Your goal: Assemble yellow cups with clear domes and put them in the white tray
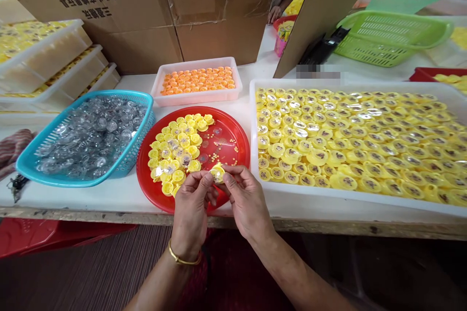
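Left grip [195, 189] and right grip [248, 197] pinch one yellow plastic piece [217, 173] (both closed) above the round red tray [232, 129].

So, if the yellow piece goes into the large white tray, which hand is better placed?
Probably the right hand: it is nearer the large white tray and holds the yellow piece. The left hand holds it too, but sits farther from that tray.

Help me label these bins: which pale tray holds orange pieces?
The small tray behind the round red tray; the big right-hand tray and left-hand stack show yellow pieces instead.
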`<state>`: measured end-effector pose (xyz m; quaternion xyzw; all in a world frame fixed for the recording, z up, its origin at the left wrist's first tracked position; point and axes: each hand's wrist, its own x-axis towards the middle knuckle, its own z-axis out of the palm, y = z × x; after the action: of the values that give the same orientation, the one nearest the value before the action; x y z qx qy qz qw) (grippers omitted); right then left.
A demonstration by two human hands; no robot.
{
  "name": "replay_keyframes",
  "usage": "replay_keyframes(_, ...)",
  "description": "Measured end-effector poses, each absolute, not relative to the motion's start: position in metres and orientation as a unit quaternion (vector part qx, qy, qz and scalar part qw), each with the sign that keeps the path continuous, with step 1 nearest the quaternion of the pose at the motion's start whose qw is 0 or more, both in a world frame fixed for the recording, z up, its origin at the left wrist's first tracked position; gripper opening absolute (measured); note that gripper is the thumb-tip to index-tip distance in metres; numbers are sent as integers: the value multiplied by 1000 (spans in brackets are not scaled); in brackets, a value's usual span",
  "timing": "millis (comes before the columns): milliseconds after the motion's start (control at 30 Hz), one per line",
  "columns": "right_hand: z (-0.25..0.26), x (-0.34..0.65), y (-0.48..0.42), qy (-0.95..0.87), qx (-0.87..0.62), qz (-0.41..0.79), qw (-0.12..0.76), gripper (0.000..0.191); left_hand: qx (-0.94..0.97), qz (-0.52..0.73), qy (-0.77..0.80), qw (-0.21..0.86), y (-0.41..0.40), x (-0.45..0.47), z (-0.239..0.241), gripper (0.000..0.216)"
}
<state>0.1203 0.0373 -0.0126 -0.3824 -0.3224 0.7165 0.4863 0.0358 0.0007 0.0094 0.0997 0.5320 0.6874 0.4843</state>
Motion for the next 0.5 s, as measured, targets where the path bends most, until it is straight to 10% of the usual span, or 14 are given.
replay_keyframes(500, -6, 120, 31, -362, -372, 717, 465, 37, 98, 694, 534, 473, 1, 41, 12, 31)
